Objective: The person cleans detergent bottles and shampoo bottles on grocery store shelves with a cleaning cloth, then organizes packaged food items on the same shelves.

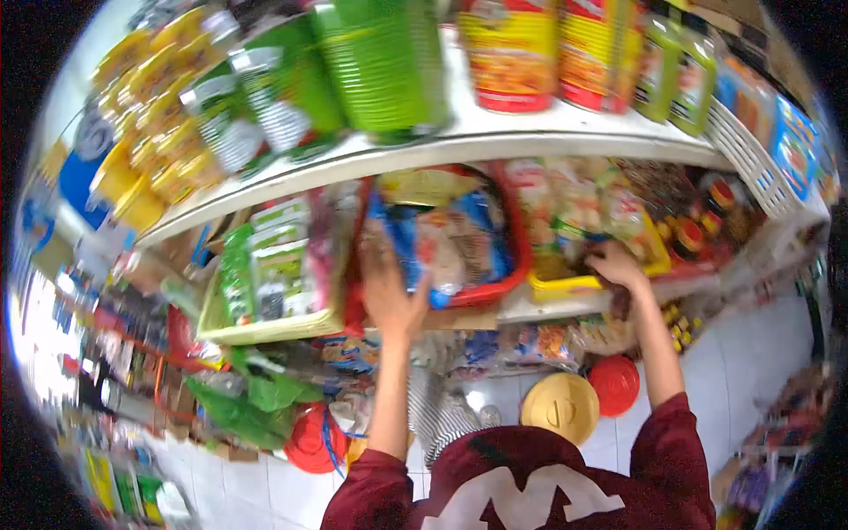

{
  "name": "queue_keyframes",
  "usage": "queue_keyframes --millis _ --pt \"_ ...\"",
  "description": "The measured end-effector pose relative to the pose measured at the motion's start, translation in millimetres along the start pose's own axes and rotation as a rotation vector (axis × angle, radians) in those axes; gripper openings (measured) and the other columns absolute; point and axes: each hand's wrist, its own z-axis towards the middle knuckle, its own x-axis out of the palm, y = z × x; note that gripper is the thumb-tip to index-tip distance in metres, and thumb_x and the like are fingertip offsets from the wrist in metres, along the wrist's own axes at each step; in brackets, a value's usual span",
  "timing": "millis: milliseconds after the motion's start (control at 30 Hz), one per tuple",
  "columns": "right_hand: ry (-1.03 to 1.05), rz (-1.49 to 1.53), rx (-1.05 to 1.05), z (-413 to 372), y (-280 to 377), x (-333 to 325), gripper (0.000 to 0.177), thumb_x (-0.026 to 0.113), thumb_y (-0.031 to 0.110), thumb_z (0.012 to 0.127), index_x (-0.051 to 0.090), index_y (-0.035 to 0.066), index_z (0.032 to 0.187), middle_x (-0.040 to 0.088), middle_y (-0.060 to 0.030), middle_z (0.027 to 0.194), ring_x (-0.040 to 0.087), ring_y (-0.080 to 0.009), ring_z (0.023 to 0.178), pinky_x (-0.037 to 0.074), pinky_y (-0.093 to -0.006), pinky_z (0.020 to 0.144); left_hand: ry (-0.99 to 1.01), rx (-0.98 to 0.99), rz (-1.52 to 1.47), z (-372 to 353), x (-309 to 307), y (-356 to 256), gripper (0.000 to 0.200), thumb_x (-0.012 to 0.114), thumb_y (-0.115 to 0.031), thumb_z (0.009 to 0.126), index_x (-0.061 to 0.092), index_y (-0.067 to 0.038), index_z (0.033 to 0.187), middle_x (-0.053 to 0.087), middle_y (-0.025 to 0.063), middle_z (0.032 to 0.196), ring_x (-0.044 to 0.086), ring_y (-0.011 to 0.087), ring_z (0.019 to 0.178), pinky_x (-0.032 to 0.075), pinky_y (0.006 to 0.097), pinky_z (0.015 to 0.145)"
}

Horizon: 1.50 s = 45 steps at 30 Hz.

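My left hand [391, 287] lies with its fingers spread against the left side of a red basket [521, 256] that holds blue and clear packets [450, 243]. Over at the yellow basket [565, 284], my right hand [616, 263] reaches in at the front right, its fingers curled at a small dark item that I cannot make out. Bagged goods [574, 208] fill that yellow basket. Left of the red basket is a pale green basket [265, 330] with green and white packets [281, 256].
The upper shelf edge [442, 146] runs above both hands, carrying green cans [380, 71], yellow and red cans [508, 57] and bottles [693, 79]. A white plastic basket [751, 159] stands at upper right. Below are a round yellow lid [560, 408] and red lids [613, 386] near the floor.
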Motion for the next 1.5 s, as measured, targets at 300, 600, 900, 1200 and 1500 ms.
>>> queue_keyframes --millis 300,600,900,1200,1500 --pt "-0.158 -0.384 -0.329 102 -46 32 0.039 0.057 0.024 0.07 0.055 0.001 0.102 0.055 -0.0221 0.099 0.054 -0.0365 0.087 0.043 -0.0411 0.073 -0.024 -0.04 -0.099 -6 -1 -1 0.072 0.048 -0.047 0.079 0.025 -0.007 0.133 0.026 0.0278 0.131 0.025 0.0435 0.121 0.022 0.049 0.098" --pt "-0.228 -0.669 -0.04 75 10 46 0.04 0.047 0.033 0.077 0.057 0.006 0.105 0.056 -0.0157 0.107 0.054 -0.031 0.097 0.045 -0.0404 0.079 -0.174 -0.059 -0.116 -5 -5 -9 0.067 0.049 -0.046 0.077 0.029 -0.015 0.134 0.027 0.0239 0.132 0.026 0.0421 0.121 0.026 0.0478 0.096" --pt "-0.156 -0.754 -0.019 121 -31 58 0.045 0.031 0.045 0.084 0.059 0.016 0.105 0.054 -0.0118 0.115 0.051 -0.03 0.106 0.042 -0.0414 0.084 -0.247 -0.013 -0.135 -2 -8 -9 0.068 0.051 -0.045 0.075 0.031 -0.015 0.133 0.027 0.0227 0.133 0.027 0.0399 0.122 0.027 0.0465 0.095" --pt "-0.171 -0.699 -0.018 101 -12 46 0.039 0.057 0.037 0.076 0.059 0.006 0.1 0.056 -0.0145 0.105 0.055 -0.028 0.096 0.044 -0.0421 0.082 -0.288 -0.01 -0.167 -3 -3 -8 0.066 0.053 -0.042 0.074 0.034 -0.016 0.131 0.03 0.0219 0.132 0.029 0.0391 0.121 0.03 0.0454 0.093" --pt "-0.084 -0.074 -0.259 133 -117 8 0.025 0.062 0.021 0.068 0.056 -0.004 0.07 0.055 -0.0181 0.069 0.057 -0.0266 0.066 0.043 -0.0364 0.062 -0.264 0.001 -0.153 -3 -10 -5 0.066 0.054 -0.043 0.074 0.034 -0.016 0.131 0.031 0.0234 0.13 0.03 0.0404 0.121 0.029 0.0458 0.094"
